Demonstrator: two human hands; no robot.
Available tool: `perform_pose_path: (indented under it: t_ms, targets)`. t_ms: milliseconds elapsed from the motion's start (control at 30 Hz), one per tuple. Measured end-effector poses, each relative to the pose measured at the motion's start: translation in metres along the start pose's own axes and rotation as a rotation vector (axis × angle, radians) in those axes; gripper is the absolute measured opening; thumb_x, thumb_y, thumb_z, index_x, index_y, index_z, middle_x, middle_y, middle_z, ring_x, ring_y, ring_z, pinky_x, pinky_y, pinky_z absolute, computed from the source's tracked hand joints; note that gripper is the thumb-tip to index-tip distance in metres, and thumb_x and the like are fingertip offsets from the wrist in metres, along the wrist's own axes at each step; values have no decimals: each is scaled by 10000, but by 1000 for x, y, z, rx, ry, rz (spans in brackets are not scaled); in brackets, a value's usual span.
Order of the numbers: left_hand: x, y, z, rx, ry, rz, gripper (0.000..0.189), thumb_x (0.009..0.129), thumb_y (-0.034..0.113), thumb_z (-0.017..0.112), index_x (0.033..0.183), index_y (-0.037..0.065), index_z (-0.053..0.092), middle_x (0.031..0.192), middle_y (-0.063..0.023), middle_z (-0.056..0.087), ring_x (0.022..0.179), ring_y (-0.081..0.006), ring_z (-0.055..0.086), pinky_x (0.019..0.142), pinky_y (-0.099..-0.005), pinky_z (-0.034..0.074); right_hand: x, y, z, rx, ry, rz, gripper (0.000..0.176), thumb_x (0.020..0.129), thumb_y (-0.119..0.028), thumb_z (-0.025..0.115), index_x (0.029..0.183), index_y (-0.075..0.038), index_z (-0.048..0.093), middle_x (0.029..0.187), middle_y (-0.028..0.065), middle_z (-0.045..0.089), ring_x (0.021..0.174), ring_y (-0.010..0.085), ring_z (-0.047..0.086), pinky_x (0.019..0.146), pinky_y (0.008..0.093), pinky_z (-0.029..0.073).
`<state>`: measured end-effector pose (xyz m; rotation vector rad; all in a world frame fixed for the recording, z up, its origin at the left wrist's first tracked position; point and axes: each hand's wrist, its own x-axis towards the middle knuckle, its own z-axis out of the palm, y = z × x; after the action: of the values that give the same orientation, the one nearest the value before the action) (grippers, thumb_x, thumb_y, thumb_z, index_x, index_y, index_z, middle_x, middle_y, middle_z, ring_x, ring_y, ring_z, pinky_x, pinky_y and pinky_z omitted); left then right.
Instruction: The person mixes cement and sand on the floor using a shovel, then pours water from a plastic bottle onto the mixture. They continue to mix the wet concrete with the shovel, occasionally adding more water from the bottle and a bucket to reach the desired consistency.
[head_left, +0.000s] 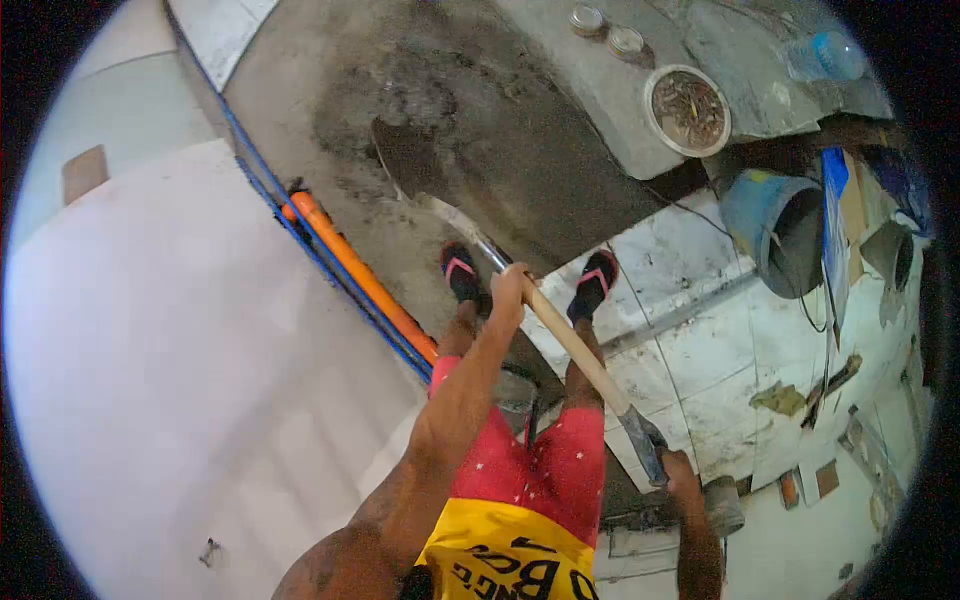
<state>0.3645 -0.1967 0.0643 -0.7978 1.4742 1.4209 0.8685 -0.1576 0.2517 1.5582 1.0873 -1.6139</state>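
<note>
A long shovel (575, 345) with a wooden shaft slants across the view in front of my legs. My left hand (510, 292) is wrapped round the shaft just above the metal neck. At the other end, my right hand (679, 474) grips the grey handle. The shovel's blade (408, 160) is over the dark, wet patch of grey floor (300, 130), beyond my feet. Whether the blade touches the floor or carries anything cannot be made out.
An orange pipe (362, 278) and blue pipes (262, 180) run along the left wall (190, 350). At the right are a round container of debris (688, 110), two jars, a blue bucket (765, 215), tiles (705, 370) and scattered scraps.
</note>
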Motion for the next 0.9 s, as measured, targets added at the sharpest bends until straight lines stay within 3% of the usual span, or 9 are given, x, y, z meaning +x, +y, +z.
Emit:
perform_pose_path:
  t_ms: [200,300,333,433,533,567,633,700,900]
  targets:
    - [-47,26,45,-171,-28,-72,85,841,79,572,826,21,511,688,-79,518,576,-240,558,527,-357,511,-75,-70,16,1314,400,155,158,824,-148,613,812,-15,529,631,46,494,611,161,504,535,336,408]
    - [-20,-35,71,-46,-12,-33,90,855,79,565,784,26,545,647,-82,519,528,-215,538,476,-352,465,-87,-52,6,1063,762,314,173,862,-221,564,887,-51,580,688,45,531,606,174,528,540,333,455]
    - [-15,-55,85,-15,11,-83,85,863,93,562,811,27,545,684,-94,529,554,-223,546,492,-363,473,-110,-46,4,1210,725,98,196,826,-205,620,928,-45,571,764,49,556,667,177,549,573,346,477]
    - [-21,-150,121,112,-31,-331,107,886,136,552,892,30,547,797,-130,557,634,-247,572,538,-395,500,-131,76,-7,5,1183,-206,277,864,-286,602,795,-34,508,606,29,448,456,130,393,417,331,359]
    - [-19,-234,139,165,-156,-581,160,910,179,542,973,32,548,910,-166,585,714,-271,598,585,-428,527,-168,42,-34,748,1288,42,316,868,-309,587,735,-41,487,587,26,410,450,120,356,417,317,347]
    - [-40,-184,160,234,-156,-686,220,823,217,633,954,57,558,762,-58,583,749,-189,581,654,-374,489,-170,32,-41,848,1276,72,307,869,-296,588,719,-50,482,575,21,395,449,114,344,412,313,330]
    - [-2,-242,149,103,-365,-579,184,908,171,539,1015,31,490,879,-145,577,713,-263,603,546,-435,519,-162,-35,-51,771,1262,105,292,871,-269,591,690,-71,474,553,9,366,445,102,320,405,304,291]
    - [26,-182,125,414,-551,-16,198,907,217,538,990,40,510,852,-133,583,722,-273,613,580,-422,517,-117,-78,-67,776,1202,49,259,881,-242,596,709,-93,472,553,-9,360,448,97,311,420,300,288]
    - [134,116,121,-23,-230,-296,194,915,255,503,1014,90,475,721,-81,523,679,-261,587,649,-438,535,-34,-335,-24,613,971,-209,197,881,-150,593,753,-59,474,592,-9,377,496,102,343,479,280,323]
